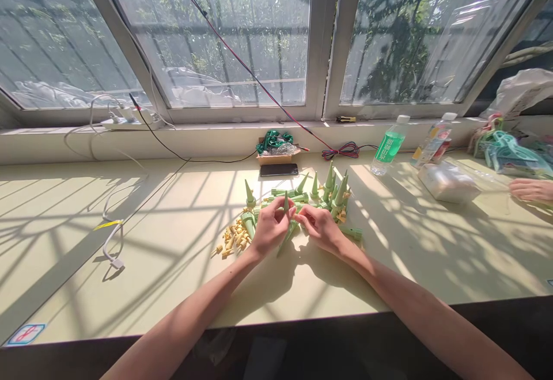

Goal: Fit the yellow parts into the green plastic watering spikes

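My left hand (271,229) is closed around a green pointed plastic spike (286,200), its tip upward. Close beside it, my right hand (319,225) pinches its fingers together near the spike's side; whatever lies in that pinch is too small to make out. Another green spike (285,243) lies under the hands. To the left is a pile of small yellow plastic pieces (234,238). Several green cone-tipped pieces (341,193) stand behind my right hand, some with yellow bits at them. Green tubes (280,192) lie beyond both hands.
A black phone (279,170) lies before a small cardboard box (276,160) of green material. To the right stand a green-labelled bottle (389,145), a second bottle (434,138) and a white tissue pack (449,182). Another person's hand (531,190) rests at far right. A white cable (113,242) lies left.
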Demonstrator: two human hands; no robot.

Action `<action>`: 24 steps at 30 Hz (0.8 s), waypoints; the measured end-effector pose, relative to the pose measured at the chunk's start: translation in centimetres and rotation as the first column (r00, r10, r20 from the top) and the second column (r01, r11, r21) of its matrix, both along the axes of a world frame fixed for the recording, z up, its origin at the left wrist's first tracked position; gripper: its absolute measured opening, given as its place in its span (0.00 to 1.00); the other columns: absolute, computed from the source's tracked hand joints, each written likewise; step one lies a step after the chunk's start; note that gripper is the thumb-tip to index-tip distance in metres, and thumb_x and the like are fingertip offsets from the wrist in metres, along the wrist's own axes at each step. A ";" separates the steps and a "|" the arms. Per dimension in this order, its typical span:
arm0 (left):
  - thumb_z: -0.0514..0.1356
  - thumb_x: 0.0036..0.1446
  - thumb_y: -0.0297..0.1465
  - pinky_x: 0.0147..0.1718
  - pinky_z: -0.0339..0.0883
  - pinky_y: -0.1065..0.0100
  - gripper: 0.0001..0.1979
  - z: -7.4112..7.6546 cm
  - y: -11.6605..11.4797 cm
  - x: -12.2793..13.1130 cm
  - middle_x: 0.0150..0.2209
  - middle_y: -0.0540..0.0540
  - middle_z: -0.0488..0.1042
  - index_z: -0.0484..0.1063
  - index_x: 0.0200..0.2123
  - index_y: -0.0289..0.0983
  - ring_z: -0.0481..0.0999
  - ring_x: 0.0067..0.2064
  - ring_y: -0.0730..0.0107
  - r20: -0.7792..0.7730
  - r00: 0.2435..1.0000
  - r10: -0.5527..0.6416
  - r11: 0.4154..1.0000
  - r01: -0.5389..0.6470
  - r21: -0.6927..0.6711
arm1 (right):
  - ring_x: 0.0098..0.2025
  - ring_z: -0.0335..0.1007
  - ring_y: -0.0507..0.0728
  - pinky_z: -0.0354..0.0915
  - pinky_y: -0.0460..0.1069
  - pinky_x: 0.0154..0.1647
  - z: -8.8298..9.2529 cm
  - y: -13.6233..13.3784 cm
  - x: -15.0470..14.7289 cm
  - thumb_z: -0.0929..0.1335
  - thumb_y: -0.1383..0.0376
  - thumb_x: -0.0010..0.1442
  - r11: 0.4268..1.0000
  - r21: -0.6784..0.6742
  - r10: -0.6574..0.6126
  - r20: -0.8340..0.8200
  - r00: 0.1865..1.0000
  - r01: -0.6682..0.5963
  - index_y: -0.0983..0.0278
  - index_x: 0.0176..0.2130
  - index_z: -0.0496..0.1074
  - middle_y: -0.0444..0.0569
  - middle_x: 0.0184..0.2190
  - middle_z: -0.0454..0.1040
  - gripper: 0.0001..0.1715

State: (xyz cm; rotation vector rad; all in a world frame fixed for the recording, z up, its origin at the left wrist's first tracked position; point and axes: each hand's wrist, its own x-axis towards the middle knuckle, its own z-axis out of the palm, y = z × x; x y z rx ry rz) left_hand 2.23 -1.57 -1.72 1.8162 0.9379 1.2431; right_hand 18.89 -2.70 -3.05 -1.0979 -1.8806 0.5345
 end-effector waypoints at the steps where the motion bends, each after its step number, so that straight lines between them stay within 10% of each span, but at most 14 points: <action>1: 0.60 0.61 0.34 0.23 0.61 0.74 0.07 0.0 0.0 0.0 0.31 0.49 0.71 0.69 0.39 0.37 0.68 0.25 0.77 0.002 1.000 0.000 1.000 0.000 0.001 | 0.20 0.47 0.48 0.50 0.45 0.25 0.0 0.0 0.0 0.62 0.55 0.66 1.000 0.000 0.000 0.001 1.000 0.000 0.63 0.27 0.62 0.38 0.18 0.55 0.19; 24: 0.57 0.64 0.37 0.22 0.57 0.75 0.09 -0.1 0.3 0.1 0.30 0.51 0.67 0.68 0.37 0.37 0.65 0.24 0.78 0.037 0.999 -0.003 0.999 0.002 0.033 | 0.21 0.50 0.49 0.49 0.46 0.24 -0.8 0.9 0.0 0.62 0.55 0.66 1.000 0.016 0.003 -0.076 0.997 -0.002 0.63 0.27 0.64 0.39 0.19 0.58 0.20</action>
